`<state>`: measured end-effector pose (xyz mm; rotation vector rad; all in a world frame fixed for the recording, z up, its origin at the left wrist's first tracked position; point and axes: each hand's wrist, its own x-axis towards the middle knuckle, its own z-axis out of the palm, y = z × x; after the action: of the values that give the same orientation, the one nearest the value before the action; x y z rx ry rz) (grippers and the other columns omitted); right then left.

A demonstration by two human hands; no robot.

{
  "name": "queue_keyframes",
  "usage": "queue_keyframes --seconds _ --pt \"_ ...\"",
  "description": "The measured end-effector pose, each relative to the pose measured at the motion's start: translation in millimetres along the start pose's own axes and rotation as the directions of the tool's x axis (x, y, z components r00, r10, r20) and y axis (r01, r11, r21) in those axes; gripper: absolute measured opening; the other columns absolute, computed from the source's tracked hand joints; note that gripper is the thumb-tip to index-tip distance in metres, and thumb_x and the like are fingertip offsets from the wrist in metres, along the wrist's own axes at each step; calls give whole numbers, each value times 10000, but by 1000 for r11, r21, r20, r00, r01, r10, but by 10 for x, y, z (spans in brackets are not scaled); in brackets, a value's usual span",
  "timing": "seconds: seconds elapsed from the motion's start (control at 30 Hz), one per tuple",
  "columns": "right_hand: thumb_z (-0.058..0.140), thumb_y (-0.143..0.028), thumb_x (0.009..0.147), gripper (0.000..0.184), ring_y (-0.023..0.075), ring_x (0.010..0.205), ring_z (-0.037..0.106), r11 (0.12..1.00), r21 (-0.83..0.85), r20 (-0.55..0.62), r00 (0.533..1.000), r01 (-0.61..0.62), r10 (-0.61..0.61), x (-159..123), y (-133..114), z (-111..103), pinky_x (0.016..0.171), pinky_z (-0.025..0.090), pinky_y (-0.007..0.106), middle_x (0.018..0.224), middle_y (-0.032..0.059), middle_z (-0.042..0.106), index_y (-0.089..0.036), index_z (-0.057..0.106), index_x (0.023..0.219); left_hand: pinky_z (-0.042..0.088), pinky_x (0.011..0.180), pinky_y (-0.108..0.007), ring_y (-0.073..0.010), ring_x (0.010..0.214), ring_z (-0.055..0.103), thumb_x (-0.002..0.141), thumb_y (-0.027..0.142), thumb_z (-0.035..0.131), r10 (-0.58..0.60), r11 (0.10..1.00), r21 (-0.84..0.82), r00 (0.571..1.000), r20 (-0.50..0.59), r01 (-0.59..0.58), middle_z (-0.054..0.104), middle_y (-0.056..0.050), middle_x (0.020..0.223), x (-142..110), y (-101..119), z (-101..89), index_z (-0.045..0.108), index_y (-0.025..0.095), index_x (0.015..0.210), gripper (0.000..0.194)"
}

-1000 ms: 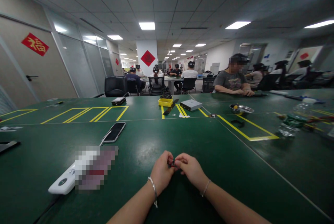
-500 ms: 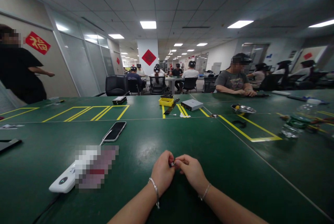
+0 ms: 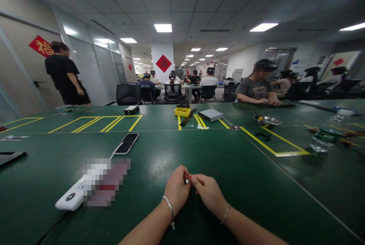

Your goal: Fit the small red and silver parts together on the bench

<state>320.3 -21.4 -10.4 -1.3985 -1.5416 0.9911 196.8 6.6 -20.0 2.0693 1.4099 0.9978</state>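
Our left hand [image 3: 176, 190] and right hand [image 3: 209, 193] pinch a tiny reddish part [image 3: 187, 178], mostly hidden, right over the green surface [image 3: 251, 184]!

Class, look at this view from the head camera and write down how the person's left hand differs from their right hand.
The left hand wears a silver chain bracelet with a small dangling charm, while the right hand wears a thinner, plain-looking silver bracelet. The left hand rises more upright, while the right hand slants in from the side. Both are bare and meet at the fingertips around a small red-and-dark item.
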Motion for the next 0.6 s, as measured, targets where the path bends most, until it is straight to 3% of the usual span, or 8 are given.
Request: queue_keyframes --seconds 0.27,0.47,0.6 --pt "382 -424 751 379 182 811 560 999 -40 4 999 36 -36 -25 6 11 652 444 271 977 39 601 -206 602 970 288 526 -205 -95 555 412 610 88 496 -21 1000 -23 1000 -17 20 445 48 602 -21 9 -9 416 185 673 140" --pt "383 -405 752 367 188 804 561 993 -96 -9 997 73 -74 -41 -68 5 701 426 289 932 39 621 -202 615 951 290 531 -208 -93 554 413 609 92 501 -51 998 -28 998 -21 50 438 52 601 -13 -16 4 418 184 678 142" --pt "390 -416 746 372 182 765 561 996 -76 -3 999 49 -49 -29 -60 -1 654 434 278 907 45 627 -192 628 924 297 533 -206 -93 555 416 613 94 495 -41 998 -54 998 -38 38 440 53 599 -14 -16 2 414 185 675 136"
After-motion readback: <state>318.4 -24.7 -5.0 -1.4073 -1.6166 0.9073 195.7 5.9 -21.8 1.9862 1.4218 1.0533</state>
